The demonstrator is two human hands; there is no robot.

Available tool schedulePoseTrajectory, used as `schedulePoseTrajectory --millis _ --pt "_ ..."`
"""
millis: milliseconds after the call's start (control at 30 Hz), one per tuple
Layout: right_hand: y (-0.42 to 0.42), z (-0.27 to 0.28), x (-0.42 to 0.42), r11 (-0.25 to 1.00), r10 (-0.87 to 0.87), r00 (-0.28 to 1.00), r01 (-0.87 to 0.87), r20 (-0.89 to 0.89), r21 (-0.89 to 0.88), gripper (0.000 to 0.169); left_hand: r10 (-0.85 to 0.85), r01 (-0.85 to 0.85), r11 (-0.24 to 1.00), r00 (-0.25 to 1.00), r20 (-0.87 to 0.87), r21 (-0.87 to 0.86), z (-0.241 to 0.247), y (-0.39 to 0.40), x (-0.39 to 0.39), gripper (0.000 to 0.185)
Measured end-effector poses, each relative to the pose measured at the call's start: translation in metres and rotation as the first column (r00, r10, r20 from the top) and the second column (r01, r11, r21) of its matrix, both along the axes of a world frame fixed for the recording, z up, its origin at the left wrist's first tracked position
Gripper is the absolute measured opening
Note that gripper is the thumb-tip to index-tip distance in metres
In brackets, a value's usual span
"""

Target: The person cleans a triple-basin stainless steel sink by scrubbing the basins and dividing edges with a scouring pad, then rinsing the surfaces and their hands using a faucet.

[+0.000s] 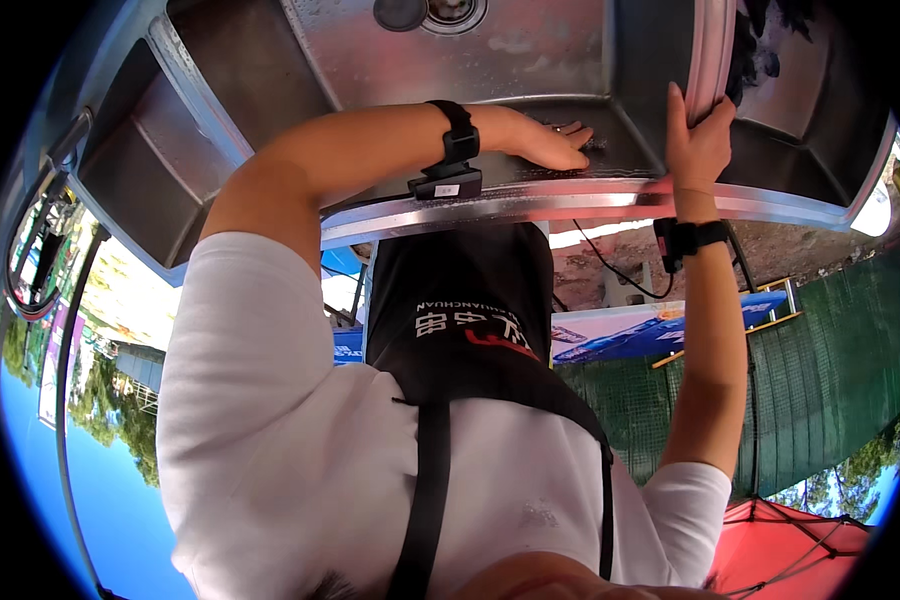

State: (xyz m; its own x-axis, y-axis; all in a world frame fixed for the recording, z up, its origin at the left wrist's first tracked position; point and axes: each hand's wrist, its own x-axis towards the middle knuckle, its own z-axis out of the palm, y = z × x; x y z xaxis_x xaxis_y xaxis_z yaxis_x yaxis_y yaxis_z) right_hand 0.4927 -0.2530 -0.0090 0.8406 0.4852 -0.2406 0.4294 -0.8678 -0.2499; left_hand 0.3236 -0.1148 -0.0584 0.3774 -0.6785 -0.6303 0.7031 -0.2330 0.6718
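Note:
My left hand reaches across the middle basin of a stainless-steel sink, palm down against its near wall. Its fingers are slightly apart beside some water drops or foam; no object shows in it, though its palm side is hidden. My right hand grips the near end of the raised metal divider between the middle and right basins, thumb on the left side and fingers over the right. Both wrists wear black straps with small devices. The drain lies at the far side, with a round dark cover beside it.
The sink's front rim runs before my black apron. Dark, wet-looking pieces lie in the right basin; the left basin lies beyond another divider. A black cable hangs below the rim near my right wrist.

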Motion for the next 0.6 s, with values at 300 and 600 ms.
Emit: schedulePoseTrajectory --millis 300,600 --pt "-0.001 0.002 -0.004 1.000 -0.027 1.000 0.027 0.003 -0.001 0.072 0.154 -0.152 0.987 0.988 0.026 -0.055 -0.011 -0.052 0.057 0.078" --pt "0.006 0.004 -0.005 0.999 -0.015 1.000 0.014 0.018 0.041 0.065 0.373 -0.391 0.917 0.912 -0.170 -0.081 -0.067 -0.055 0.065 0.074"
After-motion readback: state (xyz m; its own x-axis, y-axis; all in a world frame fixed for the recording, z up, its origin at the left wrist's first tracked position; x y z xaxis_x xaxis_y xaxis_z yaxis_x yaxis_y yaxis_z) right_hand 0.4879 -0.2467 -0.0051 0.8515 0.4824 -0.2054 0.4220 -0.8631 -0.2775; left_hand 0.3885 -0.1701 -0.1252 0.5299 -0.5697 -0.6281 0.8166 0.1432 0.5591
